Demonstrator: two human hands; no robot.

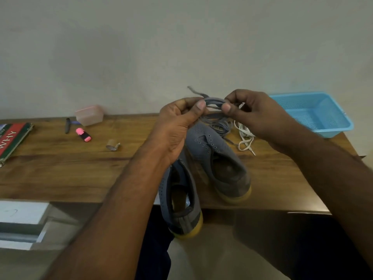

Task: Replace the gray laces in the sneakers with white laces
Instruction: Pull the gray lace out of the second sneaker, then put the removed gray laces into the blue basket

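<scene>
Both hands are up above the middle of the wooden table (pixel 60 170), and between them runs a bundle of gray lace (pixel 214 103), folded into several strands. The left hand (pixel 177 126) pinches one end of the bundle, thumb and forefinger curled tight on it; the right hand (pixel 256 116) pinches the other end the same way, thumb pressed down on the strands, the remaining fingers curled behind. A frayed tail of the lace sticks up and away toward the wall. Under the hands sit the two gray sneakers, toes pointing to the far edge: the right sneaker (pixel 224 164) lies fully on the table with its eyelets bare, and the left sneaker (pixel 181 201) hangs its heel over the near edge (the forearm hides its front half). More gray lace (pixel 221 127) lies piled at the right sneaker's toe, and just right of that pile the white laces (pixel 245 136) lie tangled on the wood, touching nothing but the table. At the far right corner stands a blue mesh basket (pixel 314 114). Along the left half: a pink-lidded box (pixel 89 115) by the far edge, a dark pen (pixel 67 125), a pink highlighter (pixel 83 135), a small tape roll (pixel 113 147), and a book (pixel 12 140) at the left edge.
</scene>
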